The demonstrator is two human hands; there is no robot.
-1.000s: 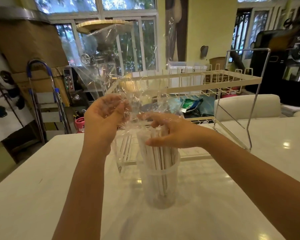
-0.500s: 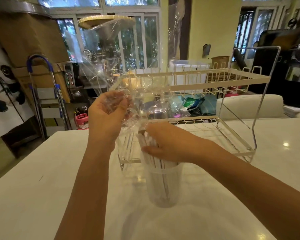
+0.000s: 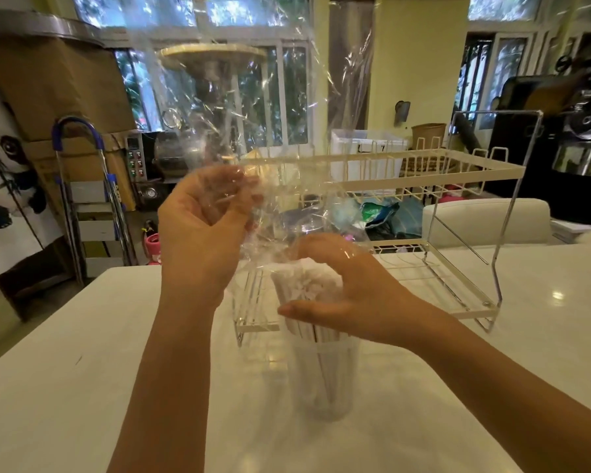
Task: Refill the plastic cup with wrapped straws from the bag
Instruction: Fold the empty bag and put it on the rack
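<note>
A clear plastic cup point(image 3: 325, 380) stands upright on the white table point(image 3: 82, 387), filled with white wrapped straws point(image 3: 304, 285) whose tops stick out above its rim. My left hand point(image 3: 202, 233) pinches the lower part of a clear plastic bag point(image 3: 253, 114), which stretches up above the cup. My right hand point(image 3: 348, 291) curls around the tops of the straws just above the cup, with thumb and fingers apart and the bag's mouth draped over them.
A white two-tier wire dish rack point(image 3: 423, 172) stands on the table right behind the cup. A white chair back point(image 3: 485, 220) sits beyond the table's far edge. A folded ladder point(image 3: 82, 199) and cardboard boxes point(image 3: 48, 90) stand at the left.
The bag has risen higher above the cup, pulled up by my left hand. My right hand stays over the straw tops, its fingers spread a little wider.
</note>
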